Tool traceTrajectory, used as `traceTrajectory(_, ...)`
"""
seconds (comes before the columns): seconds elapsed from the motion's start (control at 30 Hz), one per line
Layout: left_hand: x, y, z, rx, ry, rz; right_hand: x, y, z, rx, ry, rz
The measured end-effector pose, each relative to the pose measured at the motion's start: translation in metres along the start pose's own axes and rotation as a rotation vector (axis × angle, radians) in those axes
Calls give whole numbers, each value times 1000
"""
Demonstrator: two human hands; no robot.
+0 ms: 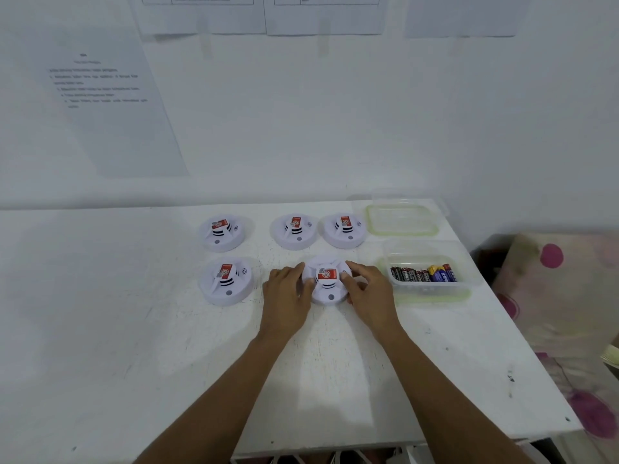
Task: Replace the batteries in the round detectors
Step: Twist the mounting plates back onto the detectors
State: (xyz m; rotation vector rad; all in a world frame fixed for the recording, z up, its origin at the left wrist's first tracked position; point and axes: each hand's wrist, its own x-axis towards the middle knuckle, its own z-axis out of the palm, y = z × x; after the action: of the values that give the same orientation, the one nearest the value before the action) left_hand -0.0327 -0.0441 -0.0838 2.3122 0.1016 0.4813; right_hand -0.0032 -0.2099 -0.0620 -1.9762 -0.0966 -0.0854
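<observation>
A white table (pixel 134 329) stretches out under both forearms. Beyond the right hand (pixel 368 293) sit two clear tubs: an empty one (pixel 402 219) further off, and just beside that hand a nearer tub (pixel 432 286) holding batteries (pixel 423 273), dark ones and a few blue. Four round white detectors stand beyond and left of the left hand (pixel 288 289), each domed, slotted, with a red label on top. The fifth detector (pixel 326 279) sits on the table between the hands, red sticker up, a small grey button near its front edge. Both hands cup its rim, fingers curled and touching its sides.
</observation>
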Motion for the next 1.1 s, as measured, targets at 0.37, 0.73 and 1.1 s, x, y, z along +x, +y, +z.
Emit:
traceTrajectory(0.37,13,-2,-23,63,-42,17,-10,-11,2,-28,120,-29)
traceTrajectory(0.73,20,-58,-121,232,172,-99,-28,-73,64,-24,-117,-232)
traceTrajectory(1.1,3,-92,-130,93,-20,-259,-28,-86,138,-241,-334,-15)
